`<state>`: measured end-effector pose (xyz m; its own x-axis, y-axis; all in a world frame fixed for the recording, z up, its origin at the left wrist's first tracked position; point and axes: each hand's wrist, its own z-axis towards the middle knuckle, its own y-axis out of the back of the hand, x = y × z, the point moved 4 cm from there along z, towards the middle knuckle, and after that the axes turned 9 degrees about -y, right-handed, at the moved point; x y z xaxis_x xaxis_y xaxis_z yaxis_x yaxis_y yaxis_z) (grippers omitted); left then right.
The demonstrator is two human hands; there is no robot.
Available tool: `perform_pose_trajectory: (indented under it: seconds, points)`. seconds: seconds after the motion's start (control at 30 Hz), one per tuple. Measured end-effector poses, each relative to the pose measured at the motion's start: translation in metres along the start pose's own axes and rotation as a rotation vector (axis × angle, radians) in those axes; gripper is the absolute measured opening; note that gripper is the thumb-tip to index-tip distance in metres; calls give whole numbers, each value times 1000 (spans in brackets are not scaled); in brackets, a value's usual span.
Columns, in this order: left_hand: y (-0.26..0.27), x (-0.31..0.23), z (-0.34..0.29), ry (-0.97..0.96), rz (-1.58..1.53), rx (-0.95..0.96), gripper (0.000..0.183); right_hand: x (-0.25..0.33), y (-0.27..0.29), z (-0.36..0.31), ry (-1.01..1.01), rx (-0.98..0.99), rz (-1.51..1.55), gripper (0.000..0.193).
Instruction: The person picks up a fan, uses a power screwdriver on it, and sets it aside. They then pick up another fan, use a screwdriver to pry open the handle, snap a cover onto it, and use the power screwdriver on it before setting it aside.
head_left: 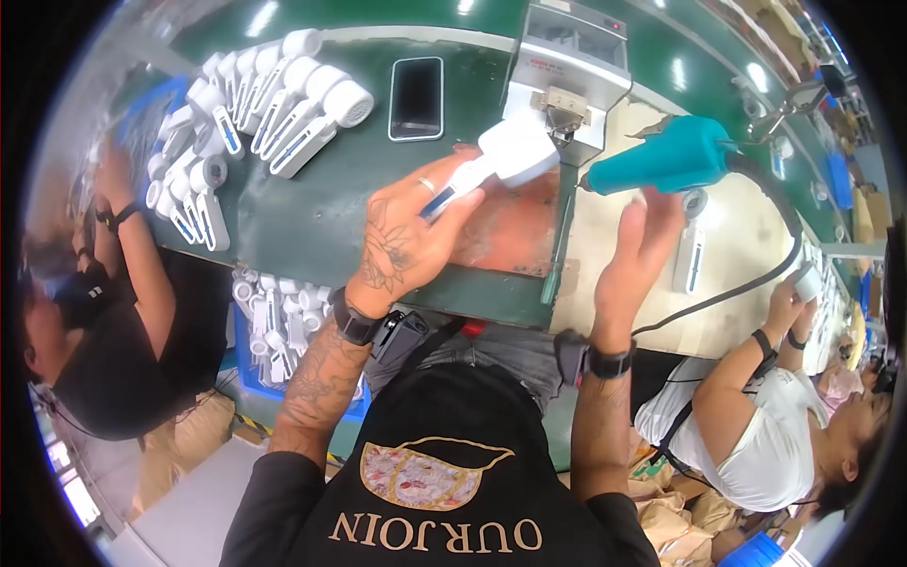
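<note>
In my left hand (pixel 411 222) is a white handheld device (pixel 520 151) with a rounded head and a handle bearing a dark blue strip. My fingers wrap its handle, and its head points toward a grey machine (pixel 570 71) at the bench's back. Just below a teal electric screwdriver (pixel 661 159), my right hand (pixel 638 250) is raised with thumb and fingers apart. Its fingertips come close to the tool's body; whether they touch it I cannot tell. Another white device (pixel 693 255) lies on the pale board to the right of that hand.
Several white devices (pixel 274 104) stand in rows at the bench's left. A phone (pixel 417 98) lies near the back edge. The screwdriver's black cable (pixel 789 222) loops along the right. More white parts fill a blue crate (pixel 250 359) below. Co-workers sit on both sides.
</note>
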<state>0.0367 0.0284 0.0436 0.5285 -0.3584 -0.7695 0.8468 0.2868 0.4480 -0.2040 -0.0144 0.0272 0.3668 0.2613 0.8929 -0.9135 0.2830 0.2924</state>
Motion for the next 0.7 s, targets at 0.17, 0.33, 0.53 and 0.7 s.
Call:
perform_pose_trajectory:
  seconds: [0.17,0.33,0.53,0.7]
  points:
    - [-9,0,7,-161,67,79,36,33,-5,46,-46,171,222,51]
    - [-38,2,15,-518,248,207,44,27,21,34,-125,34,377,44]
    - [-56,3,21,-562,305,417,48,46,29,13,-198,64,455,59]
    - [-64,14,17,-501,297,332,41,59,5,13,-166,159,540,69]
